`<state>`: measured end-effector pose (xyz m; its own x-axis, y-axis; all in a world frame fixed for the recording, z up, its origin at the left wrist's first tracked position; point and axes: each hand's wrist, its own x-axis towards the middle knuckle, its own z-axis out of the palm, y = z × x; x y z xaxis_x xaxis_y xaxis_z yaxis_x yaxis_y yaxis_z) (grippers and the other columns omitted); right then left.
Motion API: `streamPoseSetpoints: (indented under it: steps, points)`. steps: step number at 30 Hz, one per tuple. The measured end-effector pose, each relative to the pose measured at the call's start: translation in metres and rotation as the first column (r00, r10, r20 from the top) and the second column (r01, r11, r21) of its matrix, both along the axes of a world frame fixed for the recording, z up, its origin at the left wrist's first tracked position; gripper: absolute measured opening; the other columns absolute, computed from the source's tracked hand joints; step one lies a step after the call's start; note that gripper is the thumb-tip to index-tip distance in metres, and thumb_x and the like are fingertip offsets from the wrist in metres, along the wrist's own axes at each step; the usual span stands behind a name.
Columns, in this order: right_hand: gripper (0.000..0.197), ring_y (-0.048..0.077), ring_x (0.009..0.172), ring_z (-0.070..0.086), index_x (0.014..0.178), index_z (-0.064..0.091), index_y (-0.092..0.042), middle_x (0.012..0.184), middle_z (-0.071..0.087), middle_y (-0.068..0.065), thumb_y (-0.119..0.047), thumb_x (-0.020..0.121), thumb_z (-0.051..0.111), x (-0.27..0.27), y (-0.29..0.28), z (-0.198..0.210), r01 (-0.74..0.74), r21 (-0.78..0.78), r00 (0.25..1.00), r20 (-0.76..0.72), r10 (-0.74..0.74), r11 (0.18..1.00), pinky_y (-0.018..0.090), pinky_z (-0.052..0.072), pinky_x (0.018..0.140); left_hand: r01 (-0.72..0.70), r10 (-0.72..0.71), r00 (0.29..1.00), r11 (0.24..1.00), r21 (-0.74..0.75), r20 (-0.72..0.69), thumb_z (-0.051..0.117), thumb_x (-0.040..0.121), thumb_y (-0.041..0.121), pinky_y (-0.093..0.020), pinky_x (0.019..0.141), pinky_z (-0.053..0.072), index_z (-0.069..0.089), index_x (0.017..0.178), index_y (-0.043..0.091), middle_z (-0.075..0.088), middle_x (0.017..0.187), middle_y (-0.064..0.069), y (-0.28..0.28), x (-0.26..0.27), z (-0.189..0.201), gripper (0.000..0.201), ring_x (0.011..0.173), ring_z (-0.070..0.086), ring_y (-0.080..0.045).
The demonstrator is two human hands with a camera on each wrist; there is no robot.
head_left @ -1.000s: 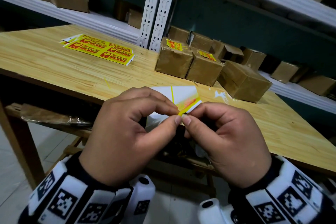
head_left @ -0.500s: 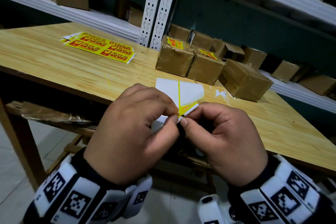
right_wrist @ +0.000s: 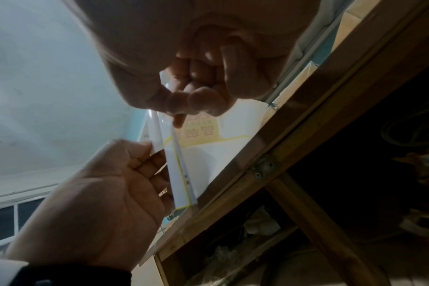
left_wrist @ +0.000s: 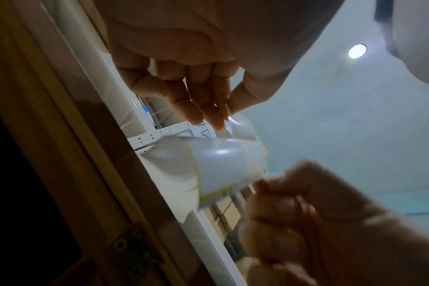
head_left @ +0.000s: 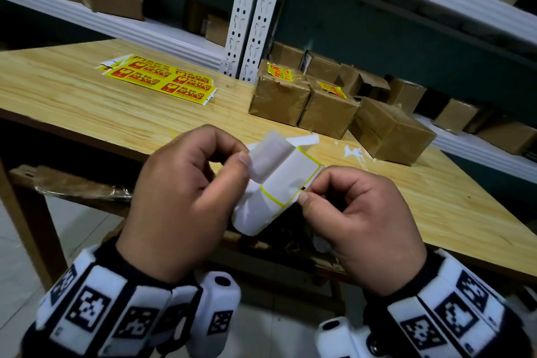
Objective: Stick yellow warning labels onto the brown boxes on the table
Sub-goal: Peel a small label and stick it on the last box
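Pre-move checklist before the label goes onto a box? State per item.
1. Left hand grips the backing sheet: ok.
2. Right hand pinches the sheet's corner: ok.
3. Label fully peeled off the backing: not ok, nothing has come free.
4. Unlabelled brown box on the table: ok, no yellow on its top.
5. Two nearer boxes carry labels: ok.
6. Adhesive side clean: cannot tell.

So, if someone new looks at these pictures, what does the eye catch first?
First, the left hand and right hand, near the table's front edge, both pinching a curled white backing sheet with yellow outlines. Next, the bright yellow-and-red label sheets lying far left on the light wooden table, and taped brown cardboard boxes behind.
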<state>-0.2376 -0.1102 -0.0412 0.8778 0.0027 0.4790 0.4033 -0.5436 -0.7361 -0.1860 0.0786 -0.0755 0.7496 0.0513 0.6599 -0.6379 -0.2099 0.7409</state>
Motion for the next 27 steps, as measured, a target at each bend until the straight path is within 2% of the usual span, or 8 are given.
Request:
streamPoseSetpoints:
  steps: [2, 5, 8, 10, 13, 15, 20, 27]
  points:
    - [0.019, 0.003, 0.044, 0.041, 0.062, 0.062, -0.005, 0.049, 0.052, -0.004, -0.009, 0.078, 0.071, 0.002, -0.004, -0.001, 0.015, 0.035, 1.000, -0.023, -0.014, 0.999, 0.016, 0.036, 0.046, 0.018, -0.027, 0.997, 0.992, -0.122, -0.071, 0.063, 0.085, 0.034, -0.036, 0.056, 0.052, 0.068, 0.079, 0.022, 0.069, 0.067, 0.001, 0.004, 0.005, 0.000, 0.015, 0.056, 0.061, -0.025]
    - [0.024, 0.011, 0.041, 0.040, 0.060, 0.060, -0.002, 0.046, 0.052, 0.004, -0.006, 0.080, 0.073, 0.008, -0.011, 0.000, 0.055, 0.076, 0.995, -0.082, -0.049, 0.996, 0.021, 0.033, 0.042, 0.026, -0.060, 0.989, 0.970, -0.242, -0.135, 0.063, 0.087, 0.026, -0.021, 0.057, 0.047, 0.068, 0.078, 0.016, 0.070, 0.063, 0.005, 0.012, 0.012, 0.000, 0.015, 0.055, 0.058, -0.006]
    - [0.028, 0.021, 0.037, 0.040, 0.058, 0.058, -0.002, 0.047, 0.049, 0.025, 0.004, 0.084, 0.067, 0.014, -0.018, 0.004, 0.102, 0.110, 0.982, -0.169, -0.083, 0.989, 0.028, 0.031, 0.041, 0.026, -0.092, 0.979, 0.941, -0.336, -0.183, 0.063, 0.095, 0.011, -0.024, 0.059, 0.049, 0.066, 0.077, 0.010, 0.074, 0.073, -0.010, 0.019, 0.020, -0.001, 0.018, 0.058, 0.063, -0.009]
    - [0.028, 0.021, 0.036, 0.041, 0.055, 0.059, -0.007, 0.045, 0.048, 0.021, -0.002, 0.081, 0.068, 0.020, -0.023, 0.007, 0.126, 0.076, 0.977, -0.183, -0.111, 0.989, 0.028, 0.033, 0.040, 0.014, -0.129, 0.965, 0.894, -0.448, -0.228, 0.059, 0.098, 0.008, -0.026, 0.057, 0.050, 0.064, 0.076, 0.012, 0.070, 0.068, -0.020, 0.022, 0.024, -0.001, 0.022, 0.055, 0.067, -0.012]
    - [0.020, 0.020, 0.039, 0.042, 0.054, 0.059, -0.008, 0.045, 0.052, 0.012, -0.013, 0.073, 0.064, 0.029, -0.031, 0.014, 0.156, 0.039, 0.965, -0.221, -0.143, 0.987, 0.022, 0.033, 0.041, -0.017, -0.186, 0.948, 0.781, -0.624, -0.259, 0.055, 0.099, 0.009, -0.023, 0.051, 0.049, 0.061, 0.074, 0.019, 0.065, 0.059, -0.006, 0.028, 0.032, 0.000, 0.027, 0.053, 0.072, -0.016]
    - [0.025, 0.021, 0.041, 0.040, 0.056, 0.058, -0.005, 0.048, 0.050, 0.014, -0.007, 0.080, 0.065, 0.036, -0.037, 0.017, 0.184, 0.099, 0.941, -0.304, -0.147, 0.978, 0.021, 0.031, 0.041, -0.045, -0.183, 0.949, 0.725, -0.687, -0.256, 0.053, 0.100, 0.011, -0.022, 0.049, 0.048, 0.059, 0.075, 0.021, 0.063, 0.054, 0.003, 0.033, 0.036, -0.001, 0.027, 0.051, 0.072, -0.016]
    - [0.034, 0.015, 0.030, 0.039, 0.056, 0.056, -0.008, 0.043, 0.047, 0.006, -0.004, 0.091, 0.056, 0.057, -0.048, 0.032, 0.309, 0.092, 0.782, -0.591, -0.198, 0.947, 0.014, 0.025, 0.033, -0.053, -0.152, 0.968, 0.651, -0.757, -0.199, 0.051, 0.101, 0.012, -0.018, 0.046, 0.049, 0.055, 0.080, 0.020, 0.062, 0.049, 0.006, 0.038, 0.042, -0.001, 0.024, 0.047, 0.070, -0.012]
    - [0.015, 0.018, 0.043, 0.048, 0.077, 0.069, -0.003, 0.060, 0.063, 0.009, -0.013, 0.086, 0.065, 0.079, -0.075, 0.051, 0.387, -0.146, 0.600, -0.710, -0.370, 0.910, 0.018, 0.024, 0.041, 0.030, -0.185, 0.972, 0.704, -0.710, -0.142, 0.055, 0.103, 0.013, -0.023, 0.059, 0.059, 0.059, 0.084, 0.022, 0.069, 0.057, 0.002, 0.034, 0.036, -0.002, 0.021, 0.063, 0.078, -0.018]
